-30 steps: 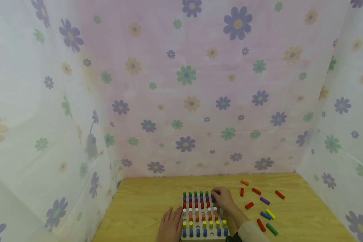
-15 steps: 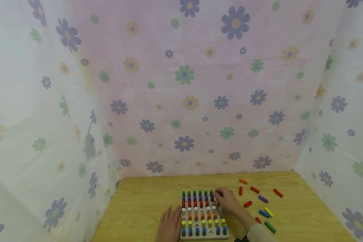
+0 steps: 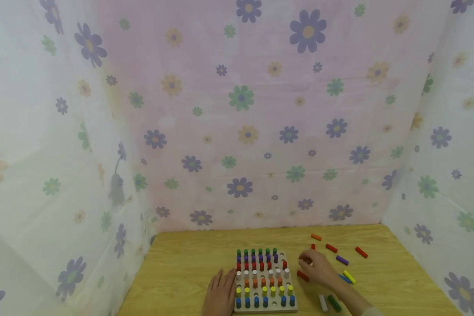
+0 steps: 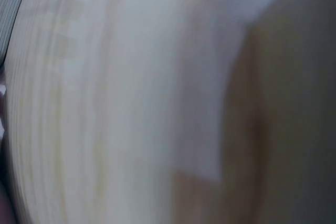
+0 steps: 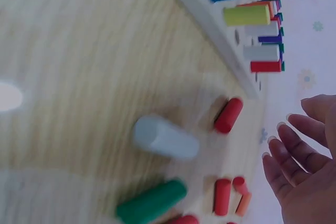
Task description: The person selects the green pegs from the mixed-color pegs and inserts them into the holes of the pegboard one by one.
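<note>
A pale pegboard (image 3: pixel 286 254) stands upright-pegged on the table, with rows of green, purple, red, white, orange, yellow and blue pegs and a few bare holes. My left hand (image 3: pixel 219 293) lies flat against its left side, fingers straight. To the right of the board, my right hand (image 3: pixel 320 267) hovers over loose pegs, its fingers loosely bent. In the right wrist view the right hand (image 5: pixel 307 156) shows nothing between fingers and thumb. Nearest to it lie a red peg (image 5: pixel 229 115) and another red peg (image 5: pixel 222 196). The left wrist view is mostly blurred.
Loose on the wooden table (image 3: pixel 189 259) are an orange peg (image 3: pixel 316 237), a purple peg (image 3: pixel 342 260), a yellow peg (image 3: pixel 350 277), a white peg (image 3: pixel 323 303) and a green peg (image 3: pixel 334 303). Floral curtains (image 3: pixel 241 131) enclose the table's back and sides.
My right hand has left the board's right edge and moved right over the loose pegs. A red peg now shows at the red row's right end. My left hand has stayed in place.
</note>
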`<state>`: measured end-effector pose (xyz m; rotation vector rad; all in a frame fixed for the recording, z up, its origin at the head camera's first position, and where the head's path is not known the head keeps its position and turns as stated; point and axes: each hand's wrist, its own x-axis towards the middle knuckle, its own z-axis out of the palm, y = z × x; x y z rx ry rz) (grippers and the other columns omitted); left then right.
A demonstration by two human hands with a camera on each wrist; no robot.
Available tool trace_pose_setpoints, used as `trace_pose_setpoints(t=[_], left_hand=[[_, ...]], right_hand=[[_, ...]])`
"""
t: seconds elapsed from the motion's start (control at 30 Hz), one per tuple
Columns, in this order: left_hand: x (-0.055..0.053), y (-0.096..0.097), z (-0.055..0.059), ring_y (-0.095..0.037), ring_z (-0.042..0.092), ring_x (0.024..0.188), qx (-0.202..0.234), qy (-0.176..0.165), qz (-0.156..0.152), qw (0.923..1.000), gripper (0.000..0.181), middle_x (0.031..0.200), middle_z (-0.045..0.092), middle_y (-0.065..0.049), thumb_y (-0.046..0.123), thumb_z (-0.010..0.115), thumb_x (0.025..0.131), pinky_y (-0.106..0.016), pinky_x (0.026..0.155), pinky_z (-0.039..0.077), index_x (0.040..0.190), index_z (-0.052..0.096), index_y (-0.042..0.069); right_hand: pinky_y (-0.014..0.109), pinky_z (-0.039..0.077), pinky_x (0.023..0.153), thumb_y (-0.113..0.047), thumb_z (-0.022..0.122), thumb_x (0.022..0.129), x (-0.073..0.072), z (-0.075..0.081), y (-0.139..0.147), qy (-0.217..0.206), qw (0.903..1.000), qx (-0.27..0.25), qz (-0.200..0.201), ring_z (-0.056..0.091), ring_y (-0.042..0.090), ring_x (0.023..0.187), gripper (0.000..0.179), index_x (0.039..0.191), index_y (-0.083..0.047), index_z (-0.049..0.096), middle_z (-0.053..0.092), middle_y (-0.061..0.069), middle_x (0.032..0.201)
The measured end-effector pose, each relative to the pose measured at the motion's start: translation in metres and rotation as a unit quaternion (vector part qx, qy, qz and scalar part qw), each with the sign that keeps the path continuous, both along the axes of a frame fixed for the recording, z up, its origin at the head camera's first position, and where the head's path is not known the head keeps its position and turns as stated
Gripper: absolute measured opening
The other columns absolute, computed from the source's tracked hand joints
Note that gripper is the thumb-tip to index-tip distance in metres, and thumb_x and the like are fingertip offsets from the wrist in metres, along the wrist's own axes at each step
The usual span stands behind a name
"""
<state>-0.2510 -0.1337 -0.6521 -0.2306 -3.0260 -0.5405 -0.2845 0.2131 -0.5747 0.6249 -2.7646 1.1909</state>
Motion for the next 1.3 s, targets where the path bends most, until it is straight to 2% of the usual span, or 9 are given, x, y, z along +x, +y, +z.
trace_pose_setpoints(t=[0.1, 0.3, 0.43, 0.6, 0.77, 1.0, 1.23, 1.3], left_hand=[[0.001, -0.001, 0.002, -0.037, 0.040, 0.145, 0.010, -0.003, -0.002, 0.9999, 0.046, 0.148, 0.057, -0.001, 0.038, 0.043, 0.109, -0.059, 0.122, 0.030, 0.149, 0.055, 0.017], [0.002, 0.000, 0.002, -0.036, 0.040, 0.145, 0.007, 0.004, 0.004, 1.0000, 0.046, 0.147, 0.058, 0.000, 0.040, 0.042, 0.109, -0.058, 0.122, 0.029, 0.148, 0.056, 0.018], [0.001, 0.001, -0.001, -0.036, 0.041, 0.145, 0.002, 0.017, 0.005, 0.9998, 0.047, 0.147, 0.058, 0.001, 0.040, 0.041, 0.110, -0.058, 0.123, 0.029, 0.148, 0.056, 0.019], [0.002, -0.001, 0.003, -0.036, 0.040, 0.145, 0.004, 0.028, -0.005, 0.9996, 0.047, 0.148, 0.058, -0.001, 0.039, 0.040, 0.110, -0.058, 0.122, 0.030, 0.150, 0.055, 0.018], [0.004, -0.001, 0.005, -0.037, 0.039, 0.145, 0.010, 0.025, -0.005, 0.9996, 0.047, 0.149, 0.057, -0.001, 0.038, 0.038, 0.111, -0.059, 0.122, 0.029, 0.150, 0.054, 0.017], [0.003, -0.001, 0.001, -0.037, 0.040, 0.145, 0.002, 0.015, -0.002, 0.9999, 0.047, 0.148, 0.057, -0.001, 0.039, 0.041, 0.110, -0.059, 0.122, 0.029, 0.149, 0.055, 0.018], [0.002, -0.001, 0.000, -0.037, 0.040, 0.145, 0.006, 0.009, 0.000, 0.9999, 0.047, 0.147, 0.058, -0.001, 0.039, 0.042, 0.110, -0.059, 0.123, 0.029, 0.149, 0.055, 0.017], [0.002, -0.001, 0.001, -0.037, 0.041, 0.144, 0.003, 0.009, -0.001, 1.0000, 0.047, 0.147, 0.058, -0.002, 0.038, 0.042, 0.110, -0.059, 0.122, 0.029, 0.149, 0.055, 0.017]], right_hand=[[0.024, 0.056, 0.065, -0.008, 0.068, 0.097, 0.008, -0.001, 0.011, 0.015, 0.9997, 0.016, -0.005, 0.062, 0.008, 0.080, 0.014, 0.106, 0.003, 0.070, 0.067, 0.001, 0.095], [0.023, 0.055, 0.062, -0.011, 0.071, 0.096, 0.025, 0.008, 0.037, 0.003, 0.9998, 0.014, -0.012, 0.061, 0.006, 0.081, 0.021, 0.111, 0.003, 0.069, 0.068, 0.002, 0.097], [0.023, 0.055, 0.061, -0.010, 0.072, 0.096, 0.036, 0.005, 0.061, 0.000, 0.9996, 0.014, -0.025, 0.060, 0.004, 0.080, 0.021, 0.112, 0.003, 0.069, 0.068, 0.003, 0.098], [0.022, 0.054, 0.061, -0.011, 0.075, 0.093, 0.047, 0.000, 0.087, -0.018, 0.9984, 0.026, -0.047, 0.058, 0.001, 0.077, 0.020, 0.107, 0.002, 0.069, 0.065, 0.002, 0.093], [0.023, 0.053, 0.061, -0.016, 0.076, 0.093, 0.054, -0.003, 0.104, -0.057, 0.9961, 0.048, -0.048, 0.056, 0.002, 0.075, 0.016, 0.099, -0.002, 0.071, 0.065, 0.002, 0.091], [0.025, 0.050, 0.058, -0.018, 0.076, 0.092, 0.057, -0.018, 0.110, -0.140, 0.9856, 0.070, -0.065, 0.056, 0.011, 0.072, 0.018, 0.096, -0.001, 0.071, 0.062, -0.002, 0.083], [0.033, 0.056, 0.067, -0.009, 0.080, 0.087, 0.058, -0.028, 0.107, -0.187, 0.9710, 0.087, -0.121, 0.061, 0.017, 0.078, 0.015, 0.095, -0.001, 0.070, 0.065, 0.001, 0.084], [0.035, 0.057, 0.069, -0.008, 0.079, 0.087, 0.058, -0.029, 0.106, -0.196, 0.9689, 0.086, -0.125, 0.062, 0.017, 0.078, 0.013, 0.093, -0.002, 0.070, 0.065, 0.000, 0.084]])
